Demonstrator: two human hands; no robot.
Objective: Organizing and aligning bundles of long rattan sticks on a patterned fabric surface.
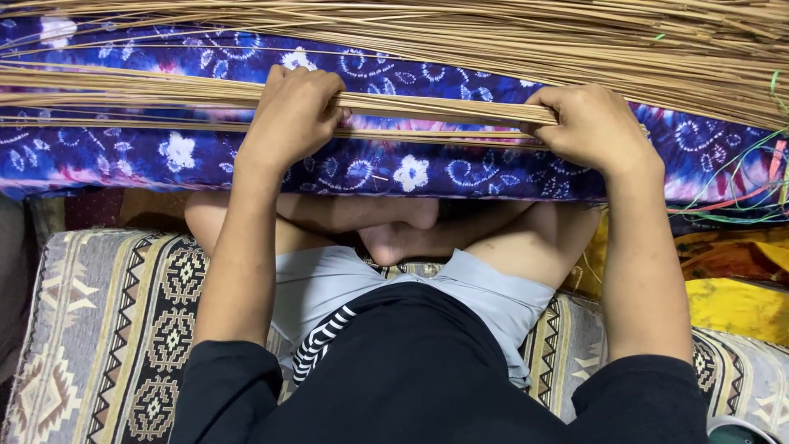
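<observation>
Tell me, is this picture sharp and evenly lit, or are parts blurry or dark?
Head view: mostly sharp, soft even light, no glare; the left hand and right hand gripping the bundle of thin straw sticks are crisp; shadow falls under the blue tie-dye cloth; the straight sticks bow slightly, hinting at wide-lens distortion.

- Far: a blue-and-purple tie-dyed cloth [189, 156] with white flower marks spans the scene from left to right.
- Near: a woven cushion [107, 329] with geometric diamond bands in beige, black and brown.
- Right: crumpled yellow fabric [735, 300], with loose green and red threads [740, 193] above it.
- Light: even, soft.
</observation>
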